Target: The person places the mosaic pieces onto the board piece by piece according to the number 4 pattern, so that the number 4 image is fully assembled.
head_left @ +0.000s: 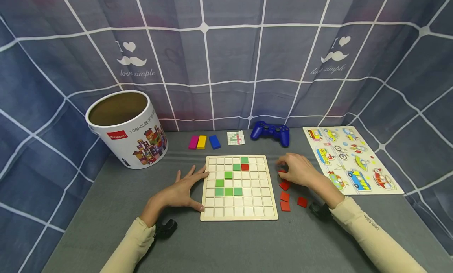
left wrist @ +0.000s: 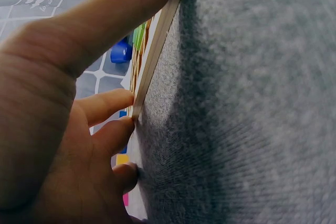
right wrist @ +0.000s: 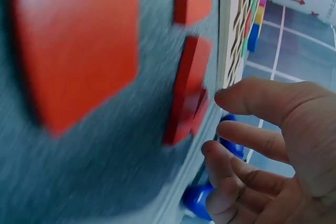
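My left hand point(head_left: 182, 190) is spread along the left side of a wooden grid board point(head_left: 253, 214), its thumb and fingertips touching the edge. On the board lie several green tiles point(head_left: 229, 191) and one red tile point(head_left: 245, 167). To the right of the board, my right hand point(head_left: 297, 168) is low over loose red tiles point(head_left: 284, 196), partly covering one. In the right wrist view, the thumb point(right wrist: 257, 97) and index finger stand slightly apart, with nothing visible between them. Two of those tiles point(right wrist: 189, 93) overlap just beside the fingertips.
A white bucket point(head_left: 124, 139) stands at the back left. Behind the board are magenta, yellow and blue blocks point(head_left: 214, 142), a small pattern card point(head_left: 236, 138) and a blue game controller point(head_left: 270, 133). A vehicle picture board point(head_left: 354, 161) lies at the right.
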A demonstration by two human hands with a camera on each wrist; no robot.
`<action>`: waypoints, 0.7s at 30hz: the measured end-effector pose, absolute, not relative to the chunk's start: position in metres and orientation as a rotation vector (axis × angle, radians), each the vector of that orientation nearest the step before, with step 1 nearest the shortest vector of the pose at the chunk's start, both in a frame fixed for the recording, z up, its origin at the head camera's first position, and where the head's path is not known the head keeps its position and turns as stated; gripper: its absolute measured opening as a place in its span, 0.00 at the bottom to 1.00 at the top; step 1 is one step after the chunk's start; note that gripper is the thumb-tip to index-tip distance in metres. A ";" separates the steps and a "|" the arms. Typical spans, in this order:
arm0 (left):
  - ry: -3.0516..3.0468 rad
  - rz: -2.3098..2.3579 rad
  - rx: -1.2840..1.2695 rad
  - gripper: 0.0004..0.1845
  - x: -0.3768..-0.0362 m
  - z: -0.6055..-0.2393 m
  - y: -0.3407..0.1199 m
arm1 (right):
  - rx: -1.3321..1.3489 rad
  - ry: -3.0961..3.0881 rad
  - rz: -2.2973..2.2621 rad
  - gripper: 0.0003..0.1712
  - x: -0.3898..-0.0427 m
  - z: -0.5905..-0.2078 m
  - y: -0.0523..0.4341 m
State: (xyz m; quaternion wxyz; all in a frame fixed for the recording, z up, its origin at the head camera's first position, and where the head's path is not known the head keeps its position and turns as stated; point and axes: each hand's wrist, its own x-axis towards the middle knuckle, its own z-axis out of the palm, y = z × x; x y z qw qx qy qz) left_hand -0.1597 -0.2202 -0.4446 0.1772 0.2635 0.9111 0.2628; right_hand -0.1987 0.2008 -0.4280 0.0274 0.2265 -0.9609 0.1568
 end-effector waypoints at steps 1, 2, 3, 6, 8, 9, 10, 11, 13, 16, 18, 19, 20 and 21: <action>2.577 0.747 0.748 0.62 -0.160 -0.444 -0.220 | 0.691 -2.975 0.478 0.19 -0.199 -0.428 0.204; 2.578 0.749 0.750 0.62 -0.160 -0.444 -0.220 | 0.682 -2.986 0.470 0.19 -0.198 -0.427 0.206; 2.578 0.750 0.753 0.62 -0.160 -0.444 -0.221 | 0.676 -2.995 0.464 0.19 -0.198 -0.427 0.208; 2.581 0.761 0.760 0.62 -0.160 -0.444 -0.222 | 0.689 -3.019 0.475 0.18 -0.197 -0.427 0.211; 2.583 0.765 0.765 0.62 -0.160 -0.443 -0.222 | 0.701 -3.018 0.492 0.16 -0.197 -0.427 0.211; 2.584 0.768 0.767 0.62 -0.160 -0.443 -0.222 | 0.710 -3.012 0.500 0.15 -0.197 -0.428 0.210; 2.584 0.771 0.767 0.62 -0.160 -0.443 -0.222 | 0.722 -3.004 0.508 0.14 -0.197 -0.428 0.209; 2.584 0.773 0.769 0.62 -0.160 -0.443 -0.222 | 0.731 -2.995 0.511 0.13 -0.198 -0.429 0.209; 2.580 0.772 0.768 0.62 -0.160 -0.443 -0.222 | 0.745 -2.975 0.508 0.11 -0.199 -0.431 0.208; 2.576 0.769 0.767 0.62 -0.160 -0.443 -0.222 | 0.752 -2.947 0.487 0.10 -0.200 -0.433 0.206; 2.573 0.765 0.766 0.62 -0.160 -0.443 -0.221 | 0.749 -2.941 0.465 0.11 -0.202 -0.434 0.206; 2.572 0.764 0.766 0.62 -0.160 -0.444 -0.221 | 0.751 -2.941 0.457 0.11 -0.202 -0.434 0.206; 2.572 0.762 0.765 0.62 -0.160 -0.444 -0.221 | 0.754 -2.945 0.451 0.12 -0.202 -0.435 0.206; 2.573 0.760 0.762 0.62 -0.160 -0.444 -0.221 | 0.758 -2.951 0.447 0.12 -0.203 -0.435 0.206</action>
